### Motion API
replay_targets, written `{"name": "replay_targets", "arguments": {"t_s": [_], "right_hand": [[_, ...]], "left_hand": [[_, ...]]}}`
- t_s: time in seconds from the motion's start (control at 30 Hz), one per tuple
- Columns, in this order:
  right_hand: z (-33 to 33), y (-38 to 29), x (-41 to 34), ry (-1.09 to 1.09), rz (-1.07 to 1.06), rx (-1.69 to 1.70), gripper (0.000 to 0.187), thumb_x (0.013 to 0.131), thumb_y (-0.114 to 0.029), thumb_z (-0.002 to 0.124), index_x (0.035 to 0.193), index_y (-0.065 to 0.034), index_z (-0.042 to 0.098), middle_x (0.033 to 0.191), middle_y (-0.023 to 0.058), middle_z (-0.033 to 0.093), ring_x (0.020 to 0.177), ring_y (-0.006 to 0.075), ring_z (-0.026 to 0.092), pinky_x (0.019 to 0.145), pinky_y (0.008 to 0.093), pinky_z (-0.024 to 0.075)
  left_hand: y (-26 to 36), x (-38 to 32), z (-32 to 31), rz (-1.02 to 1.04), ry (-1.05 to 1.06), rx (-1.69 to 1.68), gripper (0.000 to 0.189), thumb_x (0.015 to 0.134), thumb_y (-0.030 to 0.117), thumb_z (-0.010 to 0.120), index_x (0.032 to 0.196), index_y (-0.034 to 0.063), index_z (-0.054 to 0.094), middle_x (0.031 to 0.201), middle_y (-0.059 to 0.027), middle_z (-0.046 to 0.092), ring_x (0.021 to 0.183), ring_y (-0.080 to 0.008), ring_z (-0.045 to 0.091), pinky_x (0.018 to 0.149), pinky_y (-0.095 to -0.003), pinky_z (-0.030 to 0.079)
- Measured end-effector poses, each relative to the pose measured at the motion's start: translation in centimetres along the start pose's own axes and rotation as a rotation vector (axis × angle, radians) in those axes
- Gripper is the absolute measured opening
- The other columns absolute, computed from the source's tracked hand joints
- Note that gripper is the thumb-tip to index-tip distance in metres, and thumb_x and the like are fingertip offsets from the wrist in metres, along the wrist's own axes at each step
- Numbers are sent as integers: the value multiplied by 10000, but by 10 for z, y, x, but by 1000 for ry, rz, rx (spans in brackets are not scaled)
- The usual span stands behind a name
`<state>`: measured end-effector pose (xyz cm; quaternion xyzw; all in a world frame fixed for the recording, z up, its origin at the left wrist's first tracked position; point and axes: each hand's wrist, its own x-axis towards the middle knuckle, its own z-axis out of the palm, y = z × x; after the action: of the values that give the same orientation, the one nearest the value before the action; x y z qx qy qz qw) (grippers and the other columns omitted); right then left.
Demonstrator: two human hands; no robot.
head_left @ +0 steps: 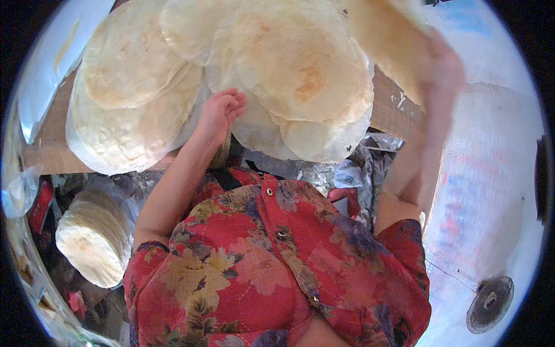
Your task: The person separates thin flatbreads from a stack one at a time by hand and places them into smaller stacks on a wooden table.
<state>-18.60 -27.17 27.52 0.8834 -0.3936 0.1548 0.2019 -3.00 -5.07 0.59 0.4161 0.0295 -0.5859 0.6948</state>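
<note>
Large thin round flatbreads lie overlapped before me, a browned flatbread [299,65] at the middle and another flatbread [130,56] at the left. Their near edges hang over a wooden bench [396,112]. My left hand [223,108], its fingers curled and nothing seen in them, is at the gap between the two groups; whether it touches the bread is unclear. At the upper right my right hand [442,65] is blurred by motion. It grips the edge of a blurred flatbread [386,39], which is tilted up off the others and partly out of view.
Low at the left, a tall stack of flatbreads [93,243] stands in a clear plastic bag. A pale painted panel [481,165] runs along my right side, with a round metal disc [490,303] and thin wire on it. Crumpled plastic [347,173] lies below the bench.
</note>
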Motion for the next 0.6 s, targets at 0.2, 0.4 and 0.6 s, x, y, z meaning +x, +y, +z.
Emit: {"name": "replay_targets", "arguments": {"t_s": [0.2, 0.4, 0.6], "right_hand": [[142, -124, -91, -287, -372, 80, 89, 764, -110, 473, 786, -39, 521, 689, 140, 587, 683, 297, 605, 529, 401, 474], [178, -144, -118, -170, -497, 213, 181, 656, -130, 587, 764, 10, 553, 673, 136, 582, 635, 270, 601, 502, 340, 491], [162, -148, -120, -192, -356, 358, 246, 734, -248, 574, 736, -4, 540, 656, 132, 587, 601, 285, 606, 494, 378, 476]], "left_hand": [[2, 18, 18, 87, 105, 36, 389, 757, -2, 462, 1139, -60, 421, 1115, -157, 515, 963, -257, 554, 819, -322, 456], [3, 38, 6, 75, 43, 122, 409, 676, 12, 512, 1080, -44, 478, 1028, -132, 564, 883, -208, 577, 718, -308, 459], [21, 46, 19, 52, -19, 14, 468, 731, 112, 506, 1147, -73, 399, 1059, -142, 577, 971, -229, 544, 877, -352, 377]]}}
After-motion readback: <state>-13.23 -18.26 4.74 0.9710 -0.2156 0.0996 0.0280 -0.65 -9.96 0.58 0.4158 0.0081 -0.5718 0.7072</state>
